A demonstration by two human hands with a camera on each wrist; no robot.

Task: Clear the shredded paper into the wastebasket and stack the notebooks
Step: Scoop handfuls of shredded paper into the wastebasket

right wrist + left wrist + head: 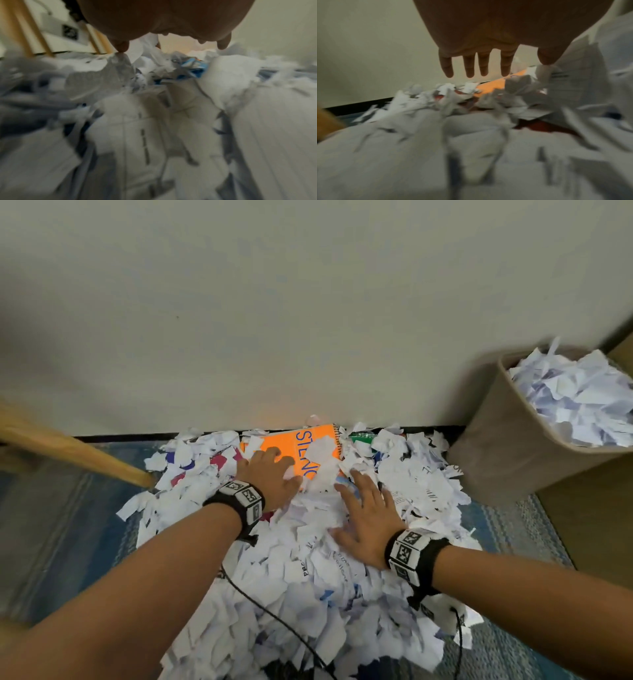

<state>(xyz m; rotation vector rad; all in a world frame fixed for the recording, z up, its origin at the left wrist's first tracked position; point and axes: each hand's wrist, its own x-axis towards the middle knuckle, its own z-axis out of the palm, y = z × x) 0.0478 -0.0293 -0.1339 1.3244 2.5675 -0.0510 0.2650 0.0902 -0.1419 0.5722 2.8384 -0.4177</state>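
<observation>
We see our left hand (270, 477) spread flat, its grip wide, fingers resting on the orange notebook (291, 448), which lies by the wall, half buried under shredded paper (308, 570). Our right hand (364, 518) lies flat and wide on the heap, holding nothing. A blue cover (344, 481) peeks out beside it; most is hidden. The wastebasket (507, 440) stands off the rug's (61, 518) far right corner, piled with scraps, its right side cut off.

Wall (308, 320) closes the far side; wastebasket (507, 440) stands right, wooden leg (85, 455) left. Rug (61, 525) lies bare beside the paper (308, 594).
</observation>
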